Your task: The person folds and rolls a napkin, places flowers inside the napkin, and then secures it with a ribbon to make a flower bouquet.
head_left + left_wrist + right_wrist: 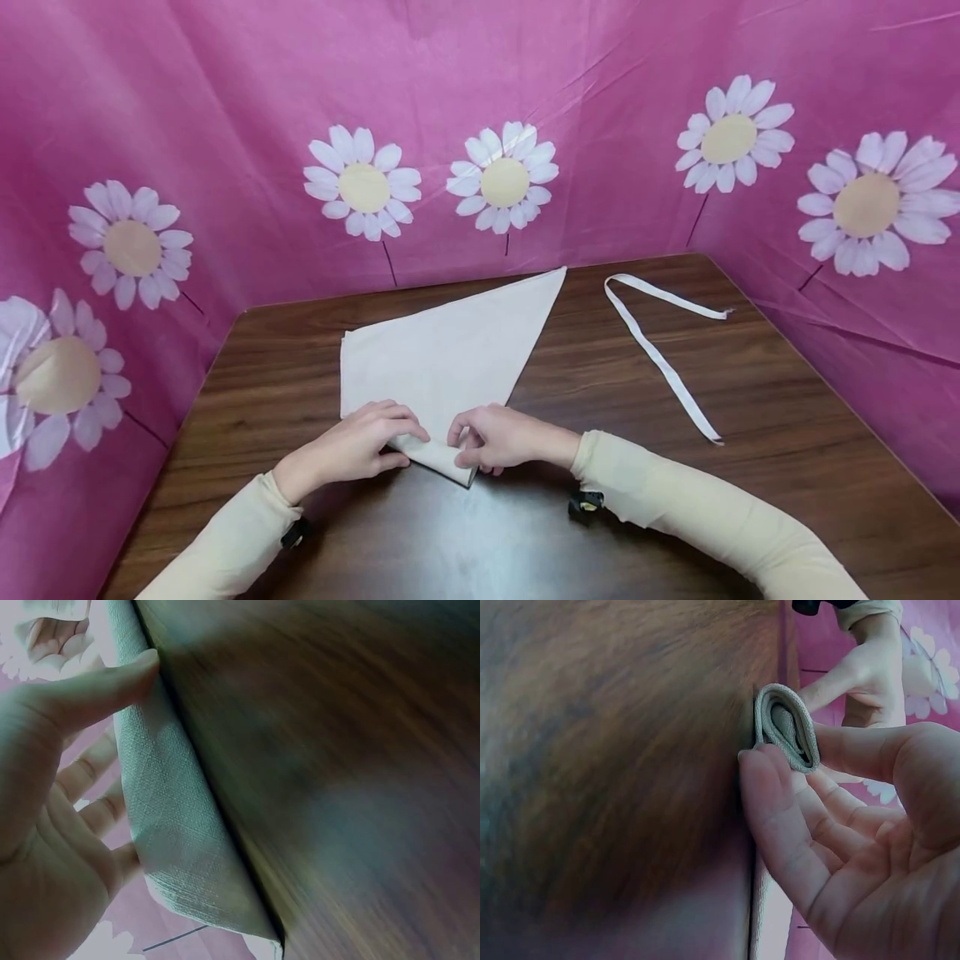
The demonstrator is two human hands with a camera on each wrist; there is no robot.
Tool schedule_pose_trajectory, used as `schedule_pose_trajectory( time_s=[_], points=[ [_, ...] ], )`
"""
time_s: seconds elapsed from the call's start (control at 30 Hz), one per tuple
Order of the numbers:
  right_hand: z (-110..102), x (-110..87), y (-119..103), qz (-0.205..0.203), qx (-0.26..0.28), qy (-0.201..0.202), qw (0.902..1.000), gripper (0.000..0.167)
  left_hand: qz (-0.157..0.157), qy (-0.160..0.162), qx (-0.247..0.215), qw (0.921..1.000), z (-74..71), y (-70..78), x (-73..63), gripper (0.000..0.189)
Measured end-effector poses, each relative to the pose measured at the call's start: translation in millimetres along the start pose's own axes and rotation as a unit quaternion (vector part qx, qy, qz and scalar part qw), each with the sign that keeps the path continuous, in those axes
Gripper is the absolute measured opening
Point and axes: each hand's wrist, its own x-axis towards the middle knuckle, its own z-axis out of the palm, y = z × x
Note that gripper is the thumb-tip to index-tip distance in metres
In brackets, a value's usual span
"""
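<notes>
A cream cloth lies spread on the table, its near edge rolled into a flat, layered tube. My left hand holds the left part of the roll, thumb on the near side and fingers over the top. In the left wrist view the thumb lies along the rolled cloth, with the other fingers partly hidden behind it. At the roll's right end, my right hand pinches the cloth between thumb and fingers. The right wrist view shows the coiled end of the roll between those fingertips.
A white ribbon, bent at its far end, lies on the right of the brown wooden table. Behind and beside the table hangs a pink curtain printed with daisies.
</notes>
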Motion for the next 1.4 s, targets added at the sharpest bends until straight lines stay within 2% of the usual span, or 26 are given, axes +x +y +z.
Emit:
schedule_pose_trajectory(
  time_s=[0.13,0.23,0.4,0.57,0.67,0.73,0.9,1.0,1.13,1.3,1.4],
  points=[
    [-0.4,1.5,0.5,-0.006,-0.029,0.003,0.9996,0.011,0.017,0.006,-0.003,0.9998,1.4,-2.8,0.2,0.030],
    [-0.8,2.1,1.2,-0.018,-0.075,0.014,0.9969,0.008,0.025,0.014,-0.016,0.9994,2.1,-3.4,0.3,0.027],
    [-3.0,-1.3,-0.8,-0.050,-0.167,0.049,0.9835,0.007,0.029,0.019,-0.032,0.9989,4.1,-2.2,2.6,0.024],
    [1.3,-5.0,-3.4,-0.092,-0.213,0.078,0.9695,0.010,0.033,0.022,-0.040,0.9984,9.8,-0.9,3.9,0.022],
    [6.3,-6.4,-5.7,-0.114,-0.222,0.091,0.9642,0.010,0.032,0.023,-0.046,0.9982,11.3,-0.5,3.9,0.020],
    [9.3,-7.7,-6.7,-0.114,-0.221,0.091,0.9642,0.012,0.029,0.020,-0.051,0.9980,11.0,-0.5,4.8,0.019],
    [11.8,-10.2,-7.5,-0.113,-0.231,0.093,0.9620,0.037,0.006,0.014,-0.061,0.9980,5.6,-0.4,8.9,0.017],
    [11.7,-12.1,-4.5,-0.124,-0.244,0.083,0.9583,0.044,-0.006,0.002,-0.063,0.9980,3.5,0.7,10.7,0.017],
    [10.9,-11.6,2.7,-0.138,-0.242,0.070,0.9578,0.033,-0.011,-0.018,-0.075,0.9970,1.3,1.0,12.1,0.015],
    [8.0,-5.4,10.0,-0.146,-0.205,0.082,0.9644,0.009,-0.023,-0.029,-0.095,0.9948,-6.0,-5.2,12.0,0.014],
    [3.6,-2.8,11.9,-0.134,-0.188,0.082,0.9695,0.006,-0.030,-0.035,-0.107,0.9932,-10.2,-12.2,12.2,0.014]
  ],
)
